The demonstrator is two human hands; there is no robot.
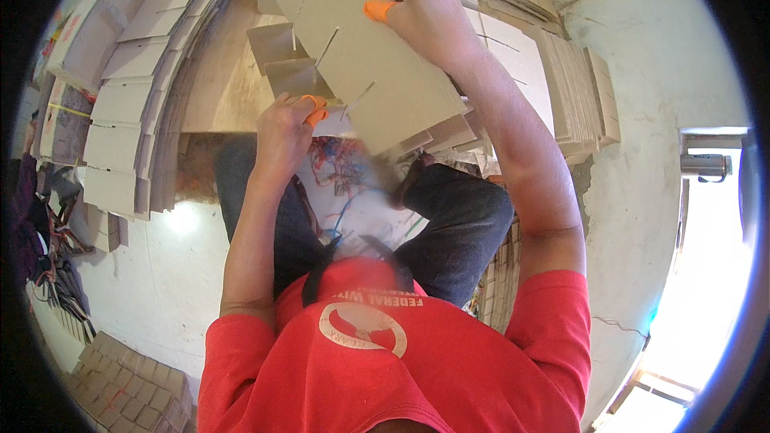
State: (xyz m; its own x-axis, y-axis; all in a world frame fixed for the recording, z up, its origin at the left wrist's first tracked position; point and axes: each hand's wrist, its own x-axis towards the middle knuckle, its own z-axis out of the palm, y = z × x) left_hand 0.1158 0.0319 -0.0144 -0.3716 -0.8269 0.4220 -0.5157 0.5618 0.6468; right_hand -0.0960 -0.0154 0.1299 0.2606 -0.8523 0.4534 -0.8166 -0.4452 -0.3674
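Observation:
A large slotted cardboard sheet is tilted across the upper middle, with narrow slots cut along its left side. My right hand, wearing orange finger covers, is closed on the sheet's upper right edge. Smaller cardboard pieces stand crosswise at the sheet's slotted side. Below them my left hand is closed, its orange-covered fingers pinched at the near edge of these pieces. Its exact grip is partly hidden by the fingers.
Slotted cardboard sheets are stacked in overlapping rows at the left, beside a carton. More cardboard stacks stand right of the wooden work surface. Bundled cardboard pieces lie on the floor at lower left. Tangled cords lie between my legs.

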